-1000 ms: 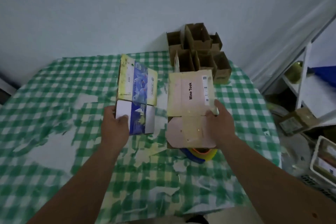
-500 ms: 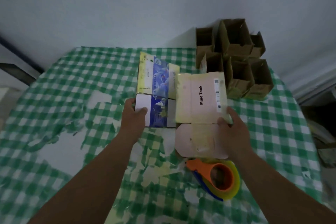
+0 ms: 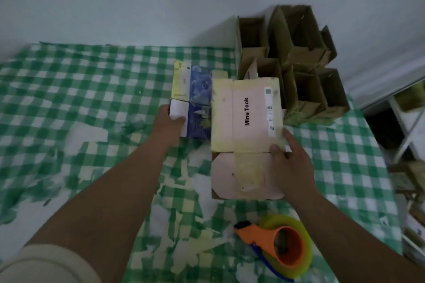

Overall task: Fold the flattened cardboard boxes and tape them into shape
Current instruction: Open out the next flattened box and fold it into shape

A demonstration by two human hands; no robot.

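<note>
Flattened "Mine Took" carton (image 3: 247,114) lies centre-right of frame on the green-check tablecloth (image 3: 69,89), its rounded end flap (image 3: 243,174) spread toward the viewer, prob. kept flat so it can be squared up before folding. Right hand (image 3: 291,165) grips carton's right edge at the flap crease, thumb on top, fingers curled round the edge; forearm comes in from lower right. Left hand (image 3: 169,123) pinches near-left corner of a second flat carton, blue/white printed (image 3: 192,102), just left of the first w/ edges meeting or overlapping; can't tell which. Thumb sits on the white panel, arm stretched from lower left. Looks like it's holding that one aside.

Orange tape dispenser (image 3: 279,243) w/ yellowish roll lies lower centre-right, near but untouched, so taping not started. Finished brown boxes (image 3: 296,62) stacked open-faced, upper right by the wall.
</note>
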